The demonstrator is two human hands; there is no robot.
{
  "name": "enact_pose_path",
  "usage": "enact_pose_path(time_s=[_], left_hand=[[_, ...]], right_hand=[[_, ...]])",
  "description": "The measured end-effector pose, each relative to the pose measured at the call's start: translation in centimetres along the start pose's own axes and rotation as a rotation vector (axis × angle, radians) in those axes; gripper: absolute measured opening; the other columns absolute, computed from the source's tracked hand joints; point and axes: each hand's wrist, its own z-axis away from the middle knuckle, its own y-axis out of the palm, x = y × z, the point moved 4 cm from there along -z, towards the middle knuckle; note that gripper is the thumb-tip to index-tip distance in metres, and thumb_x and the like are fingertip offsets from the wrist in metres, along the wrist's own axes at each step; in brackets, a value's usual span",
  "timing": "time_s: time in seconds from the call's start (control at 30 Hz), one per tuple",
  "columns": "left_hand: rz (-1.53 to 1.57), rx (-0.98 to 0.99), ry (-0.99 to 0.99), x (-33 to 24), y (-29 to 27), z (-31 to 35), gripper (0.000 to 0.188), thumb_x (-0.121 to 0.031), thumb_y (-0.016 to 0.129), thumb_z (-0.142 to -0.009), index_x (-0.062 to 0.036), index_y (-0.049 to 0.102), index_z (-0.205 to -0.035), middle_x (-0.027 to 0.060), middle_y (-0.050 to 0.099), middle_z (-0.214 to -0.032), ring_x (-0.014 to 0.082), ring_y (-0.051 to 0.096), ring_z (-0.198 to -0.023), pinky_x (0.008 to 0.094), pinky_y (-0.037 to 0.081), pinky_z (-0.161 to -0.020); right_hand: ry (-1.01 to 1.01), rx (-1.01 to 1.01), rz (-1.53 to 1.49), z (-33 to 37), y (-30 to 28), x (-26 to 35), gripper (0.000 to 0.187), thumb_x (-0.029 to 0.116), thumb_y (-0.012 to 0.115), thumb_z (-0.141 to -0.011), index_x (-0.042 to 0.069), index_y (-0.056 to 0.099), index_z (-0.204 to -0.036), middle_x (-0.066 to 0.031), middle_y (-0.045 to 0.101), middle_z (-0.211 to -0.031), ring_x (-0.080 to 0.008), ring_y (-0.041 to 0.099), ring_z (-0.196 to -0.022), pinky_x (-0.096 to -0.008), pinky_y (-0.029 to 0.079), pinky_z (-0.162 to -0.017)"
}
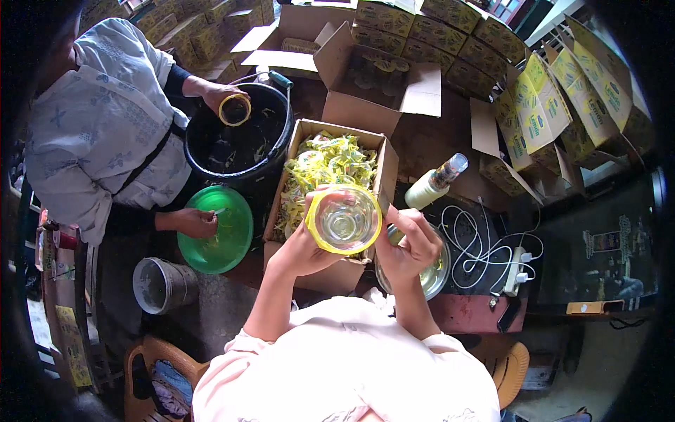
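A round green plastic dish [235,240] is sitting left of the open brown cardboard box [387,172]. Over the box's near end, the left hand [308,247] is curling around a clear round yellow-rimmed cup [344,221]; the right hand [411,250] is half-curling at its edge, can't tell if gripping.

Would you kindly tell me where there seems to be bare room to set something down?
The brown surface looks bare between the open carton and the pale cylinder. A smaller reddish patch lies between the clear bowl and the dark flat device. It is crowded around the yellow-rimmed clear cup and filled carton, and where the white cable sprawls.
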Motion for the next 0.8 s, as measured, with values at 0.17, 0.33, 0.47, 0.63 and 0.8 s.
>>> enact_pose_path(time_s=[0.17, 0.33, 0.47, 0.63, 0.8], left_hand=[[-0.026, 0.016, 0.034, -0.1, 0.0, -0.2, 0.072, -0.007, 0.072, -0.062, -0.0033, 0.033, -0.123, 0.0124, 0.042, -0.117, 0.0308, 0.04, -0.113, 0.0398, 0.03, -0.098], [0.335, -0.066, -0.09, 1.0, 0.4, 0.4, 0.069, -0.005, 0.068, -0.065, -0.0018, 0.034, -0.124, 0.0132, 0.045, -0.118, 0.0257, 0.044, -0.112, 0.0359, 0.031, -0.097], [0.318, -0.021, -0.127, 0.8, 0.7, 0.5, 0.071, -0.005, 0.068, -0.065, -0.0016, 0.032, -0.126, 0.0126, 0.045, -0.119, 0.0252, 0.043, -0.113, 0.0357, 0.031, -0.097], [0.288, 0.123, -0.111, 0.9, 0.7, 0.8, 0.068, -0.006, 0.067, -0.068, -0.0016, 0.031, -0.126, 0.012, 0.044, -0.12, 0.021, 0.042, -0.114, 0.0342, 0.03, -0.098], [0.617, -0.059, -0.228, 1.5, 1.0, 0.4, 0.066, -0.005, 0.064, -0.073, -0.0036, 0.028, -0.128, 0.0096, 0.04, -0.122, 0.0184, 0.04, -0.115, 0.0319, 0.031, -0.097]], right_hand=[[0.086, -0.004, -0.071, 0.1, -0.3, -0.8, 0.023, -0.008, 0.068, -0.062, 0.002, 0.065, -0.084, -0.0051, 0.058, -0.063, -0.0099, 0.055, -0.054, -0.0202, 0.043, -0.05], [0.067, 0.002, -0.084, 0.2, -0.3, -0.2, 0.023, -0.008, 0.067, -0.063, 0.003, 0.065, -0.083, -0.0056, 0.058, -0.063, -0.0102, 0.055, -0.054, -0.0204, 0.043, -0.05], [0.03, -0.003, -0.011, 0.0, -0.2, 0.3, 0.024, -0.008, 0.067, -0.063, 0.003, 0.066, -0.083, -0.0053, 0.058, -0.063, -0.0108, 0.055, -0.054, -0.0205, 0.043, -0.05], [0.116, 0.079, -0.011, -0.4, -0.1, -0.6, 0.023, -0.008, 0.067, -0.062, 0.003, 0.065, -0.083, -0.0052, 0.057, -0.063, -0.0115, 0.055, -0.053, -0.0216, 0.044, -0.051], [0.175, 0.004, -0.016, 0.3, -0.4, -0.4, 0.022, -0.007, 0.066, -0.062, 0.002, 0.065, -0.082, -0.006, 0.058, -0.062, -0.0117, 0.056, -0.054, -0.0221, 0.044, -0.051]])
